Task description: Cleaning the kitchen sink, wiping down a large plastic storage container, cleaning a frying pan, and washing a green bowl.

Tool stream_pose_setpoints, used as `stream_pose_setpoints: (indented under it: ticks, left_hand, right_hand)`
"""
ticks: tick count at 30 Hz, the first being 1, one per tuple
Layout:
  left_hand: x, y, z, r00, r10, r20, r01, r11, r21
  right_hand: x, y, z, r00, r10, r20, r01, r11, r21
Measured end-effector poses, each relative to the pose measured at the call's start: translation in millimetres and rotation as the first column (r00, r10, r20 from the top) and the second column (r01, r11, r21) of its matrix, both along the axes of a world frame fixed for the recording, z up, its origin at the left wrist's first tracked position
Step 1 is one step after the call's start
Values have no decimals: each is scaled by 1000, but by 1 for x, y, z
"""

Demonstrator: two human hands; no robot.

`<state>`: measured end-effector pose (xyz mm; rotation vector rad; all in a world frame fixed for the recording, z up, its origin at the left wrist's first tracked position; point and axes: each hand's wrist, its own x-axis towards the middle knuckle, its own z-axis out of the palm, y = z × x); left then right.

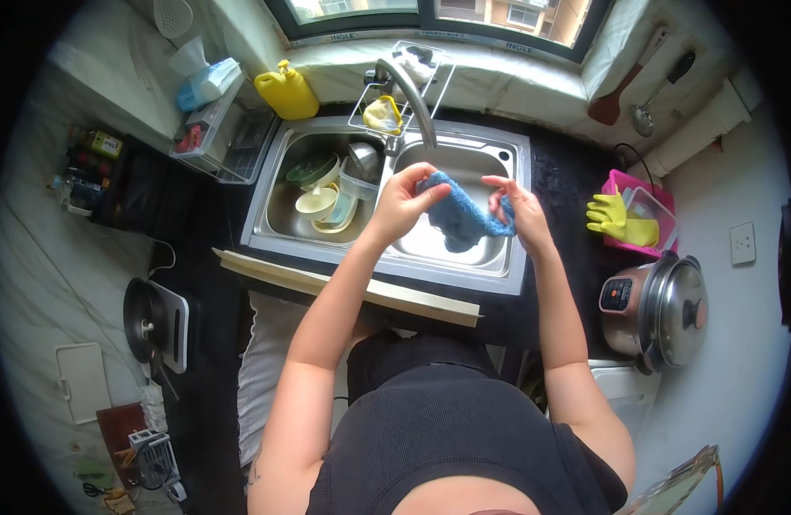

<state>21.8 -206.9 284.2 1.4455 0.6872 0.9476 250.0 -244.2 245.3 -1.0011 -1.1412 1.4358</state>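
Observation:
A blue terry cloth (457, 215) hangs bunched between both hands above the right basin (428, 248) of a steel double sink. My left hand (413, 196) pinches its upper left end between thumb and fingers. The cloth's right end is hooked around the fingers of my right hand (516, 209), whose index finger points outward. Just behind the hands, the curved metal faucet (411, 96) reaches over the sink. The left basin (276, 219) holds a cream bowl (316, 203), a green bowl (312, 172), a clear plastic container (358, 183) and a metal bowl (364, 158).
Behind the sink stand a wire rack (444, 84) and a yellow jug (286, 93). To the right are yellow rubber gloves (627, 225) on a pink basket (669, 193) and an electric cooker (653, 315). A frying pan (144, 322) is at left. A pale strip (350, 286) edges the counter.

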Motion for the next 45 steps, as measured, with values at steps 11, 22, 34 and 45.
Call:
stream_pose_setpoints:
  ticks: [11,22,34,45]
  left_hand:
    - [1,12,53,999,-14,-30,16,997,75]
    - [45,21,55,845,232,-482,185,718,671]
    - [62,78,63,592,225,774,72,942,-329]
    - [26,-21,46,495,-69,866,489,846,-212]
  right_hand:
    - [-29,11,18,955,-114,275,-9,913,407]
    - [-42,12,-16,861,445,247,-460,888,6]
    - [-145,-68,10,942,208,-264,-190,978,91]
    - [-87,23,-78,139,-37,-990,-316,945,-80]
